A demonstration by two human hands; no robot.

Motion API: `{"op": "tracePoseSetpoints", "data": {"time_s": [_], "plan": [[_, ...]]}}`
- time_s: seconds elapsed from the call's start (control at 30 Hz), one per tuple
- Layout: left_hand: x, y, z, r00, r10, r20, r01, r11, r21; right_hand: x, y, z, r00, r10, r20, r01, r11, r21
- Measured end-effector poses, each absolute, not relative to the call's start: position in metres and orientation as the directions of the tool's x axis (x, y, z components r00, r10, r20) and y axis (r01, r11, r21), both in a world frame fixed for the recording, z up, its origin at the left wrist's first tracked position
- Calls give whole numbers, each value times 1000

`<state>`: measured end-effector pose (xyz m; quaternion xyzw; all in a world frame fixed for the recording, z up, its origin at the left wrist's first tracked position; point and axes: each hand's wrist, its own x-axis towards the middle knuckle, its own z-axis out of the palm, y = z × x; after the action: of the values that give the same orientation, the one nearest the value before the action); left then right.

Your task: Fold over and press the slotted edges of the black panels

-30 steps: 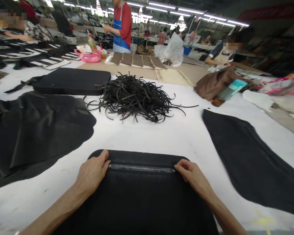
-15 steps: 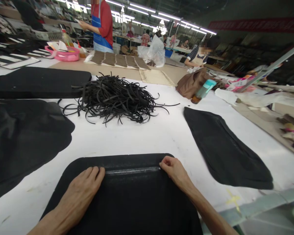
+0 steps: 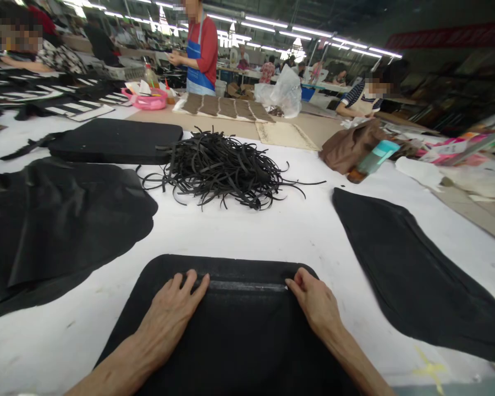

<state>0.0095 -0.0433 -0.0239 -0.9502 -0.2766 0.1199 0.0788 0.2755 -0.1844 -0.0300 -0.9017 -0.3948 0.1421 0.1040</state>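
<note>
A black leather-like panel (image 3: 231, 335) with rounded corners lies in front of me on the white table. Across its upper part runs a straight groove with a pale, shiny strip (image 3: 243, 286). My left hand (image 3: 171, 308) rests on the panel at the strip's left end, its fingers spread. At the right end my right hand (image 3: 313, 300) has thumb and forefinger pinched together against the panel. A tiny white bit shows at these fingertips; what they hold is too small to make out.
Beyond the panel lies a heap of thin black strips (image 3: 226, 168), beside a black stack (image 3: 119, 140). Black sheets (image 3: 66, 220) lie to the left, another black piece (image 3: 412, 264) to the right. A teal-capped bottle (image 3: 373, 160) leans by a brown bag (image 3: 346, 146). Several people work farther back.
The view has turned left, so everything sits farther right. My left fingers have spread from lying close together. My right hand keeps its pinch at the strip's right end.
</note>
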Motion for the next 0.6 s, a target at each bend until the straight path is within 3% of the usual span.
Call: {"op": "tracePoseSetpoints", "data": {"time_s": [0.2,0.33,0.43,0.6], "plan": [[1,-37,-20,805,570,-164,567,-821,-67,275,-186,-33,623,769,-142,721,-635,-278],[-2,-34,-19,768,627,-130,631,-775,-15,268,-188,-29,566,823,52,823,-560,-96],[3,-32,-14,740,662,-119,669,-743,23,250,-184,-23,404,903,145,913,-407,-12],[24,-39,-17,911,373,-176,398,-907,139,203,-160,-21,35,995,90,999,-32,-40]]}}
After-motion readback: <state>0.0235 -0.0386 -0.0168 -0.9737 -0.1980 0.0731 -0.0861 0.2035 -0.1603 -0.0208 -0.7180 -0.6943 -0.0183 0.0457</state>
